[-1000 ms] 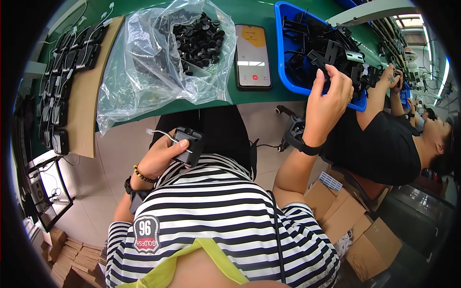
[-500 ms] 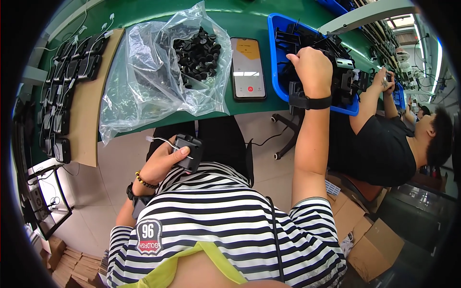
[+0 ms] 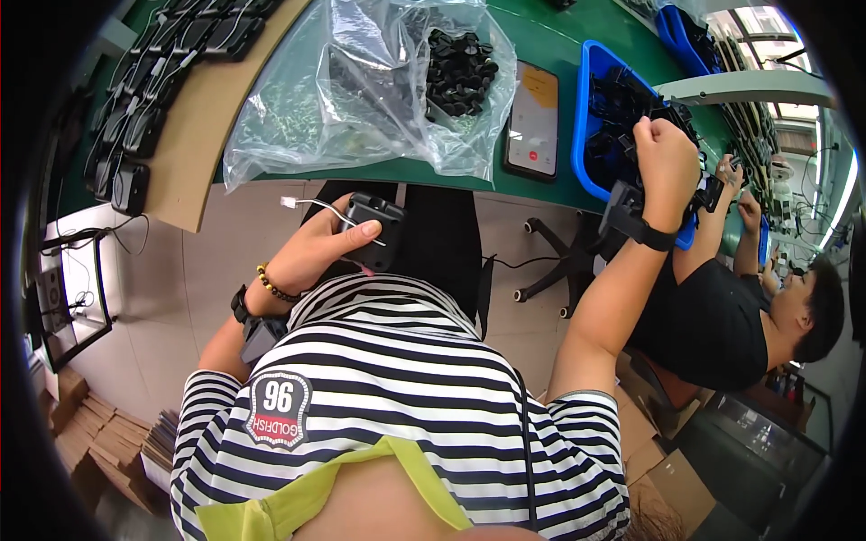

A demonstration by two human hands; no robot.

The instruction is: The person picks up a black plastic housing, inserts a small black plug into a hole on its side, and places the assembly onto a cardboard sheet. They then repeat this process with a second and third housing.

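Observation:
My left hand (image 3: pixel 311 252) grips a black plastic housing (image 3: pixel 383 225) above my lap, thumb across its face. A white cable with a small white connector (image 3: pixel 289 202) runs out of the housing past my fingers. My right hand (image 3: pixel 669 167) is over the blue bin (image 3: pixel 580 122), its back toward me and its fingers curled. Whatever those fingers hold, if anything, is hidden. Black plastic parts (image 3: pixel 618 99) fill the bin in a jumble. Left of it, on the green table, a clear plastic bag (image 3: pixel 280 126) lies open with small black round-headed pieces (image 3: pixel 462 77) inside.
A phone (image 3: pixel 534 122) lies between bag and bin. Far left, several cabled black housings (image 3: pixel 144 126) sit in rows beside a cardboard sheet (image 3: pixel 194 126). A co-worker in black (image 3: pixel 713 325) works at the right. A wheeled chair base (image 3: pixel 555 257) stands below the table.
The view has shifted, so the table's things appear farther right. My right hand has drawn slightly toward me over the bin. My left hand still holds the housing.

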